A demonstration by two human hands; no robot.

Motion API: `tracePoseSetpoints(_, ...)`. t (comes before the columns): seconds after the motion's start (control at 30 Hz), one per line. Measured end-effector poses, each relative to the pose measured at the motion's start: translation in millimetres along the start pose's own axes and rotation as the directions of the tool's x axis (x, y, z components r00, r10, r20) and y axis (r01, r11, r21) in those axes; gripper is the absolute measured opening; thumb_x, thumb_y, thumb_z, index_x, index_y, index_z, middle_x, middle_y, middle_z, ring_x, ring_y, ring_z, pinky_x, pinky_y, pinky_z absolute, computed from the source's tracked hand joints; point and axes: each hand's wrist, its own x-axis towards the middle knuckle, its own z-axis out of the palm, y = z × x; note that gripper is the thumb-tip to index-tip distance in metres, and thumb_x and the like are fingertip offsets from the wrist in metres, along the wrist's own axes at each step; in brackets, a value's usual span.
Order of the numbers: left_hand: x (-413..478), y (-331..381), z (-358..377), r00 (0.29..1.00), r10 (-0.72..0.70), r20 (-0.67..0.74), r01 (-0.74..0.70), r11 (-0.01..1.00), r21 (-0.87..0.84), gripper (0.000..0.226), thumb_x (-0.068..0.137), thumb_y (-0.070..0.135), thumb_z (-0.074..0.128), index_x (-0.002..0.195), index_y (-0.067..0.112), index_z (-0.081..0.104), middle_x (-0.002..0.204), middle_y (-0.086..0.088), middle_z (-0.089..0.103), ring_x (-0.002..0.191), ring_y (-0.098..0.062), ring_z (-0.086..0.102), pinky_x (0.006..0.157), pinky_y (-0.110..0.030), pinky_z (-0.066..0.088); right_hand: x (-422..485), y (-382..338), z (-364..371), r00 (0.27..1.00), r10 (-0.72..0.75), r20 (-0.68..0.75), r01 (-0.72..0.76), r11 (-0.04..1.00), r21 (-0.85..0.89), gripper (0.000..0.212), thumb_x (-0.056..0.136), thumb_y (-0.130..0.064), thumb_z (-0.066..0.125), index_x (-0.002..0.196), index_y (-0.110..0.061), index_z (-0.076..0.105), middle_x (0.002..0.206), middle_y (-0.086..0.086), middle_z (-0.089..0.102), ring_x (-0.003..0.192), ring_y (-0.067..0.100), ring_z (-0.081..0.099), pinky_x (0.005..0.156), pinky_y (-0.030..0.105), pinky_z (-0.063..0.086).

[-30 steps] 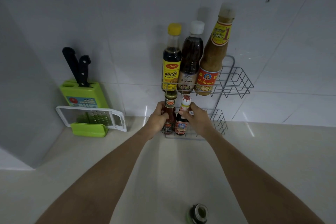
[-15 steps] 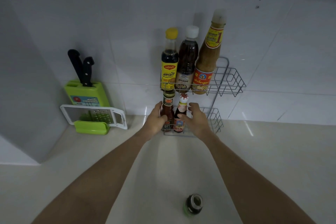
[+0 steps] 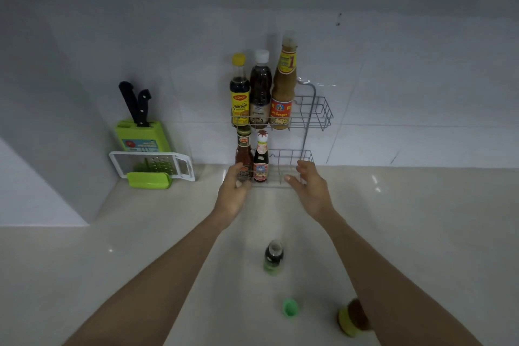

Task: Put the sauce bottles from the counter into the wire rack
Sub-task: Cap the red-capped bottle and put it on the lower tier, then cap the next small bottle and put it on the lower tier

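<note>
**Two bottles in the low shelf, one out on the bench**

My left grip (image 3: 233,194) was curled at the foot of the red sauce bottle (image 3: 243,153), down in the low shelf of the wire rack (image 3: 316,109). My fingers hid the bottom of that bottle, so I could not tell if I held it or only touched it. My right grip (image 3: 311,191) was wide, with fingers spread and nothing in it, in front of the bare end of the low shelf.

Just beside the red sauce bottle stood a dark bottle (image 3: 261,159) with a red and white top. The top shelf held three tall ones in a row: a yellow-cap bottle (image 3: 239,93), a white-cap bottle (image 3: 260,90) and a tan bottle (image 3: 283,84). The tan one's pale cap was hard to see against the wall.

A small green bottle (image 3: 273,257) stood on the bench (image 3: 421,233) between my arms. Its top was too fuzzy to make out. A green cap (image 3: 290,307) lay apart from it. My right arm hid half of a yellow-lidded jar (image 3: 348,320).

Far left, a green knife block (image 3: 143,139) hid the blades of two knives, and a grater (image 3: 151,166) leaned on it.
</note>
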Motion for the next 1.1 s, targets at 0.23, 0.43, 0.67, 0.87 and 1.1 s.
tracePoseSetpoints(0.23, -91, 8, 31, 0.995, 0.054, -0.082, -0.052, 0.998, 0.027, 0.046, 0.089, 0.007, 0.051, 0.132, 0.024, 0.047, 0.136, 0.009, 0.049, 0.123, -0.004, 0.041, 0.099, -0.020, 0.031, -66, 3, -67, 0.997, -0.064, -0.049, 0.067, 0.996, 0.053, 0.042, 0.090, -0.025, 0.065, 0.127, -0.012, 0.051, 0.124, 0.004, 0.061, 0.111, 0.019, 0.057, 0.091, 0.020, 0.041)
tracePoseSetpoints(0.43, -166, 0, 74, 0.988, 0.145, -0.047, -0.141, 0.987, 0.083, 0.045, 0.087, 0.001, 0.050, 0.125, 0.025, 0.053, 0.106, 0.000, 0.058, 0.062, 0.007, 0.053, 0.065, -0.002, 0.040, -119, 24, -118, 0.993, -0.117, -0.012, 0.116, 0.993, -0.019, 0.022, 0.090, -0.021, 0.064, 0.110, -0.011, 0.065, 0.104, -0.003, 0.068, 0.088, 0.004, 0.062, 0.074, -0.004, 0.038)
tracePoseSetpoints(0.67, -219, -41, 140, 0.959, 0.065, 0.276, -0.130, 0.966, 0.224, 0.056, 0.081, 0.001, 0.055, 0.130, 0.027, 0.048, 0.137, 0.014, 0.048, 0.129, 0.000, 0.040, 0.106, -0.016, 0.026, -175, 75, -158, 0.997, -0.076, 0.031, 0.079, 0.988, -0.136, 0.009, 0.091, -0.022, 0.062, 0.093, -0.018, 0.071, 0.090, -0.011, 0.070, 0.082, -0.007, 0.061, 0.071, 0.001, 0.040)
tracePoseSetpoints(0.87, -236, -58, 177, 0.898, -0.035, 0.439, -0.086, 0.963, 0.254, 0.056, 0.076, 0.007, 0.067, 0.125, 0.023, 0.045, 0.118, 0.004, 0.056, 0.105, -0.008, 0.053, 0.084, -0.013, 0.040, -203, 114, -162, 0.997, -0.037, 0.072, 0.052, 0.975, -0.218, 0.009, 0.090, -0.014, 0.062, 0.094, -0.016, 0.070, 0.091, -0.006, 0.072, 0.083, 0.001, 0.063, 0.076, 0.009, 0.045)
tracePoseSetpoints(1.1, -226, -71, 190, 0.926, -0.043, 0.374, -0.082, 0.947, 0.311, 0.039, 0.075, 0.034, 0.064, 0.106, 0.016, 0.051, 0.102, -0.008, 0.059, 0.091, -0.019, 0.056, 0.083, -0.032, 0.045, -202, 186, -163, 0.972, 0.165, 0.170, -0.037, 0.816, -0.577, 0.043, 0.090, -0.011, 0.055, 0.133, -0.016, 0.051, 0.131, 0.011, 0.056, 0.121, 0.029, 0.051, 0.103, 0.034, 0.036)
